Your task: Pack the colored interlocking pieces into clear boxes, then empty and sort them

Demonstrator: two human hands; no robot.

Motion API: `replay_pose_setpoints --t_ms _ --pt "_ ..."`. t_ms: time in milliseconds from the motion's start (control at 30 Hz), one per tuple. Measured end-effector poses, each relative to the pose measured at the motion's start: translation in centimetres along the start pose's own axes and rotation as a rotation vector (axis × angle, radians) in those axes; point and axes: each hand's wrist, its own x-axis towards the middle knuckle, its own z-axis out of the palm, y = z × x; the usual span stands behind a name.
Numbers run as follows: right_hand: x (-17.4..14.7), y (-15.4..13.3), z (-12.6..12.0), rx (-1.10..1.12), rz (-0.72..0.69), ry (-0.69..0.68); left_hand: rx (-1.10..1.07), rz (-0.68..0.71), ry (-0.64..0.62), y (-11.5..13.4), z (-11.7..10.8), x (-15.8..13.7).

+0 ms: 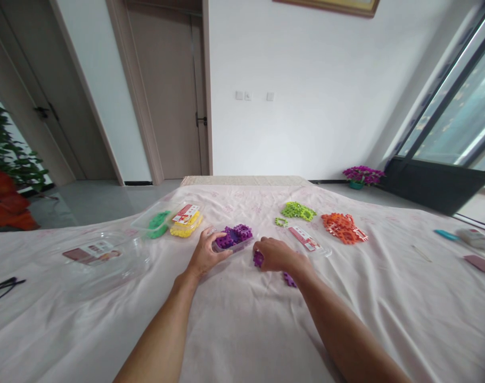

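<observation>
My left hand (208,252) grips the left end of a clear plastic box (239,246), thumb along its near side. Several purple notched plastic pieces (237,234) lie in that box. Just right of it, my right hand (274,253) is lowered to the cloth with its fingers curled round a purple piece (258,259); the fingertips are partly hidden. Another purple piece (289,280) lies on the cloth, partly behind my right wrist. A clear lid with a red and white label (305,238) rests beyond my right hand.
Light green pieces (298,210) and orange pieces (343,229) lie in heaps on the right. Boxes with green pieces (159,224) and yellow pieces (186,225) stand to the left, near a large clear container (102,260). A pink tablecloth (242,324) covers the table.
</observation>
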Motion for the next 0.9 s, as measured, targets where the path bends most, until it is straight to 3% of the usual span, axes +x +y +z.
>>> replay_pose_setpoints --t_ms 167,333,533,900 --pt "-0.7 2.2 -1.2 0.048 0.014 0.012 -0.013 -0.024 -0.040 -0.1 -0.1 0.0" --pt "-1.2 4.2 -2.7 0.121 0.070 0.209 -0.084 -0.066 -0.149 -0.1 -0.4 -0.1" --pt "0.1 3.5 -2.2 0.251 0.027 0.419 -0.136 -0.051 -0.185 0.4 -0.5 -0.2" --pt "2.0 2.0 -0.5 0.237 -0.040 0.355 -0.122 -0.004 -0.214 1.0 -0.6 -0.2"
